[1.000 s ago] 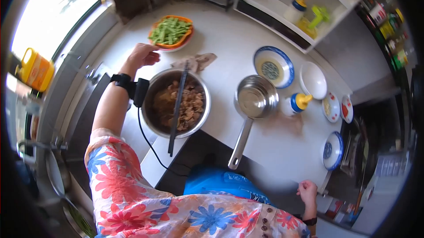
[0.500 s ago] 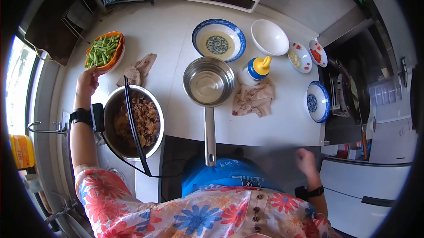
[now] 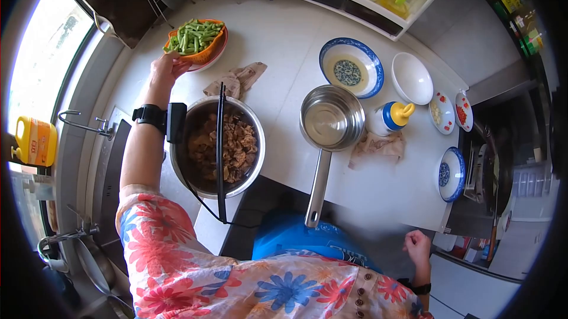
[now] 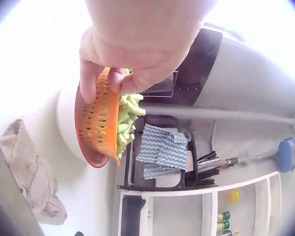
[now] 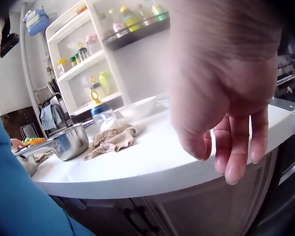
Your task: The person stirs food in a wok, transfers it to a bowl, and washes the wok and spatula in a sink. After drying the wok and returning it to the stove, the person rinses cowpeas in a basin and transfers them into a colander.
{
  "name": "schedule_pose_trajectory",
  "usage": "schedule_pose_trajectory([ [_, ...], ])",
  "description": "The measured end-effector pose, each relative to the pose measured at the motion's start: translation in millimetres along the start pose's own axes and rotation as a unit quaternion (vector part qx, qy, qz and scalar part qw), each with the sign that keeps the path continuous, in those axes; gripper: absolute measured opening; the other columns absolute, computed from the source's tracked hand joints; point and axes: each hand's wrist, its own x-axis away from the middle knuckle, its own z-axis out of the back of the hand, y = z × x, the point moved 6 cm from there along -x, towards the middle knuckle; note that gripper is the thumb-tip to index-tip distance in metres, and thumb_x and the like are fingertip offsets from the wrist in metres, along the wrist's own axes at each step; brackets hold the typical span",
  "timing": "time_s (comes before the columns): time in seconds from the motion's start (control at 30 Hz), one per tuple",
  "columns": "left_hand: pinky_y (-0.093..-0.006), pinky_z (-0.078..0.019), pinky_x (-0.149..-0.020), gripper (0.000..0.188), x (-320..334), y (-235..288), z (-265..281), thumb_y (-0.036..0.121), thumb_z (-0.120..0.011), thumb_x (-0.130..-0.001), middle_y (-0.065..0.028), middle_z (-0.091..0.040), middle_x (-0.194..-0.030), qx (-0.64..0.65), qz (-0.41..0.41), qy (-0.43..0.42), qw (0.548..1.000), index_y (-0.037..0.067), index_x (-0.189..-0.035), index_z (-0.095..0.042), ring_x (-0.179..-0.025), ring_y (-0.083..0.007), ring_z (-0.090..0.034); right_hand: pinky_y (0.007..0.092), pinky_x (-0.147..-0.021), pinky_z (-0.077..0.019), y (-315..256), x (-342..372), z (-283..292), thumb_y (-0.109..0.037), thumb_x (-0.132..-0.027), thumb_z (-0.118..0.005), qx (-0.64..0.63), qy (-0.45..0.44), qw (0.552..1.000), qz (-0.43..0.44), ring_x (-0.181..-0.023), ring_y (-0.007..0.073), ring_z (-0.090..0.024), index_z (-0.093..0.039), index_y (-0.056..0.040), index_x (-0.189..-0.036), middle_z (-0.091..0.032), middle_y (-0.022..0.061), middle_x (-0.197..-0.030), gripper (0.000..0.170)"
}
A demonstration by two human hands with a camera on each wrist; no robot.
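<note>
My left hand (image 3: 167,72) reaches to the far left of the counter and pinches the near rim of an orange colander (image 4: 99,123). Cut green beans (image 3: 195,36) fill the colander. Under it, in the left wrist view, is a white bowl (image 4: 66,120) with a red rim. Thumb and fingers sit on either side of the colander's rim. Away from the counter's near edge, my right hand (image 3: 418,247) hangs by the body, fingers loosely curled and nothing in them, as the right wrist view also shows.
Black chopsticks (image 3: 220,153) lie across a steel basin (image 3: 258,133) of meat pieces. A saucepan (image 3: 332,119) stands mid-counter, its handle towards me, with a squeeze bottle (image 3: 384,119) beside it. Blue-rimmed bowls, a white bowl (image 3: 412,78) and small dishes are at the right. Cloths (image 3: 238,81) lie about.
My left hand has reached forward to the colander's rim and now pinches it. The head view swung left and partly back. My right hand stays by the body.
</note>
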Motion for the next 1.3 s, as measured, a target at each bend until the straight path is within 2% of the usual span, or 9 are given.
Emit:
schedule_pose_trajectory([
  [0.33, -0.0297, -0.0569, -0.064, 0.018, 38.7, 29.6, 4.0, 0.001, -0.052, -0.078, -0.0221, -0.060, -0.083, 0.051, -0.059, -0.035, 0.996, -0.013, -0.089, -0.051, -0.074, -0.0302, -0.064, 0.0229, -0.045, -0.0472, 1.6, -10.3, -6.8, 0.000, -0.081, -0.051, 0.003, -0.046, 0.999, 0.002, -0.050, 0.0100, -0.055, -0.054, 0.0017, -0.079, -0.055, 0.0044, -0.061, 0.004],
  [0.63, -0.0310, -0.0537, -0.070, 0.023, 147.6, 85.0, -5.0, 0.008, -0.051, -0.082, -0.0212, -0.060, -0.092, 0.033, -0.100, -0.095, 0.990, -0.010, -0.097, -0.051, -0.083, -0.0289, -0.063, 0.0233, -0.046, -0.0449, 16.0, -34.2, 4.0, -0.003, -0.078, -0.055, -0.036, -0.053, 0.997, 0.047, -0.050, 0.0110, -0.058, -0.058, 0.0003, -0.078, -0.057, 0.0048, -0.057, 0.005],
  [0.73, -0.0297, -0.0538, -0.069, 0.024, 183.2, 85.5, -21.3, 0.010, -0.051, -0.083, -0.0220, -0.059, -0.092, 0.029, -0.093, -0.119, 0.988, -0.009, -0.097, -0.051, -0.082, -0.0280, -0.063, 0.0244, -0.046, -0.0455, 7.6, -27.4, 27.8, -0.005, -0.078, -0.056, 0.037, -0.043, 0.994, 0.089, -0.050, 0.0120, -0.059, -0.059, -0.0008, -0.079, -0.059, 0.0059, -0.058, 0.005],
  [0.77, -0.0291, -0.0541, -0.068, 0.023, 192.8, 83.3, -28.6, 0.010, -0.050, -0.082, -0.0223, -0.059, -0.092, 0.025, -0.091, -0.134, 0.987, -0.009, -0.096, -0.051, -0.083, -0.0283, -0.063, 0.0249, -0.047, -0.0454, -2.3, -23.1, 37.5, -0.006, -0.078, -0.056, 0.065, -0.024, 0.985, 0.158, -0.050, 0.0126, -0.059, -0.059, -0.0018, -0.079, -0.059, 0.0060, -0.057, 0.005],
  [0.8, -0.0286, -0.0544, -0.067, 0.023, 205.6, 80.2, -39.8, 0.010, -0.050, -0.082, -0.0227, -0.059, -0.091, 0.020, -0.090, -0.145, 0.985, -0.009, -0.094, -0.051, -0.085, -0.0285, -0.062, 0.0253, -0.047, -0.0454, -6.4, -19.0, 46.0, -0.008, -0.077, -0.057, 0.093, -0.008, 0.970, 0.225, -0.050, 0.0131, -0.059, -0.060, -0.0028, -0.079, -0.059, 0.0062, -0.057, 0.006],
  [0.93, -0.0286, -0.0551, -0.066, 0.016, 270.5, 60.7, -109.0, 0.009, -0.050, -0.082, -0.0227, -0.059, -0.089, 0.047, -0.098, -0.250, 0.962, -0.007, -0.085, -0.051, -0.088, -0.0318, -0.061, 0.0259, -0.049, -0.0454, 27.8, -17.0, 74.3, -0.010, -0.076, -0.059, 0.095, 0.002, 0.972, 0.214, -0.050, 0.0135, -0.059, -0.061, -0.0044, -0.079, -0.060, 0.0062, -0.057, 0.007],
  [0.97, -0.0290, -0.0551, -0.066, 0.014, 280.5, 51.4, -125.9, 0.008, -0.050, -0.081, -0.0224, -0.059, -0.088, 0.074, -0.055, -0.245, 0.965, -0.005, -0.083, -0.051, -0.088, -0.0333, -0.061, 0.0260, -0.050, -0.0451, 36.6, -15.2, 81.3, -0.011, -0.076, -0.059, 0.094, 0.000, 0.972, 0.214, -0.051, 0.0134, -0.059, -0.061, -0.0046, -0.079, -0.059, 0.0059, -0.057, 0.007],
  [1.2, -0.0318, -0.0538, -0.072, 0.028, 349.0, -8.2, -281.8, 0.011, -0.050, -0.084, -0.0232, -0.058, -0.093, 0.053, -0.012, -0.356, 0.933, -0.011, -0.102, -0.047, -0.090, -0.0325, -0.060, 0.0257, -0.049, -0.0443, 104.9, 2.7, 124.6, -0.011, -0.075, -0.060, 0.065, 0.010, 0.978, 0.200, -0.051, 0.0140, -0.059, -0.062, -0.0051, -0.078, -0.060, 0.0061, -0.057, 0.007],
  [1.3, -0.0320, -0.0537, -0.072, 0.029, 359.6, -42.9, -340.7, 0.010, -0.049, -0.086, -0.0242, -0.057, -0.097, 0.085, 0.002, -0.333, 0.939, -0.012, -0.104, -0.046, -0.089, -0.0329, -0.060, 0.0259, -0.049, -0.0441, 136.7, 12.6, 137.7, -0.011, -0.075, -0.060, 0.054, 0.026, 0.985, 0.161, -0.051, 0.0142, -0.059, -0.062, -0.0047, -0.077, -0.060, 0.0064, -0.058, 0.007],
])
